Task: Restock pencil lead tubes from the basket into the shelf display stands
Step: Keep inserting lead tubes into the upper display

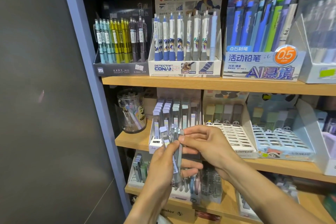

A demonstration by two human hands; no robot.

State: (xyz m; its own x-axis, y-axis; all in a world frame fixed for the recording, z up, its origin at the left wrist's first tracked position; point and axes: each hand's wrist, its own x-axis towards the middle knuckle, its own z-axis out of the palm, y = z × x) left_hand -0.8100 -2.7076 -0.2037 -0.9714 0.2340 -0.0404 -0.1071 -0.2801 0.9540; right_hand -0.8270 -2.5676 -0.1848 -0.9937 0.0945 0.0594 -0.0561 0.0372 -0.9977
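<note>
The left hand point(163, 165) grips a bunch of lead tubes point(175, 152), long axes upright. The right hand point(205, 143) pinches what looks like one tube's top; the display stand point(154, 140) sits just beyond both hands, nearer the left.

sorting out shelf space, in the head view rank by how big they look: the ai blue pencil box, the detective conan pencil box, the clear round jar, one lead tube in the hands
1. AI blue pencil box
2. Detective Conan pencil box, less wide
3. clear round jar
4. lead tube, smallest, though it is nearer the camera; both hands grip the bundle.
</note>
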